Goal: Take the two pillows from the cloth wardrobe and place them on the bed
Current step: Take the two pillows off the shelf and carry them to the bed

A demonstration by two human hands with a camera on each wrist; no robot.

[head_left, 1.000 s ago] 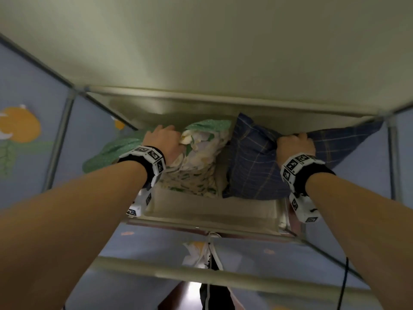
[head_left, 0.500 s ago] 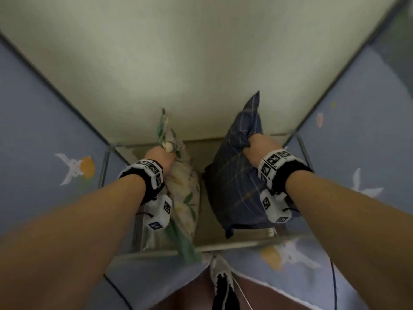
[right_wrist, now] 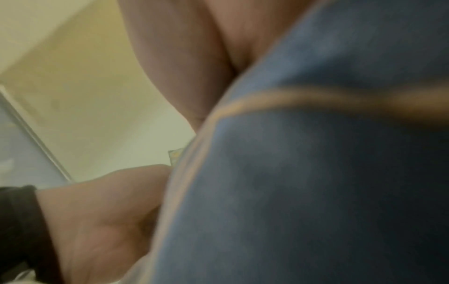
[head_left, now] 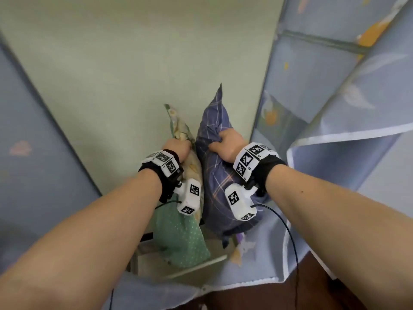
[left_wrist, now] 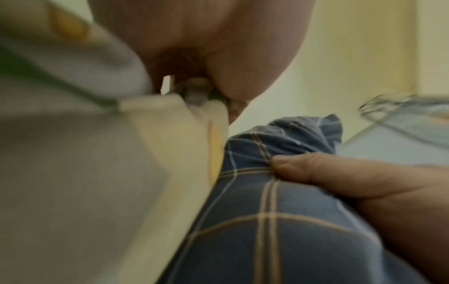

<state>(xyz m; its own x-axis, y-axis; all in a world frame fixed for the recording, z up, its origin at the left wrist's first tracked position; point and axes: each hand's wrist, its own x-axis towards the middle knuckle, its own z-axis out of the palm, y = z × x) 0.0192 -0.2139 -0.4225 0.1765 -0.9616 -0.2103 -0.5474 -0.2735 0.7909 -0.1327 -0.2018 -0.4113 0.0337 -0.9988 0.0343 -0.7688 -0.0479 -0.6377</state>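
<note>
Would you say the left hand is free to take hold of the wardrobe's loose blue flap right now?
Probably not: the left hand grips the floral pillow, and the flap hangs beyond the right hand.

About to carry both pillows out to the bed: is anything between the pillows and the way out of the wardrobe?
The left hand grips the floral pillow, the right hand the plaid pillow. The wardrobe's cloth flap hangs close on the right and could snag the plaid one. The bed is out of view.
</note>
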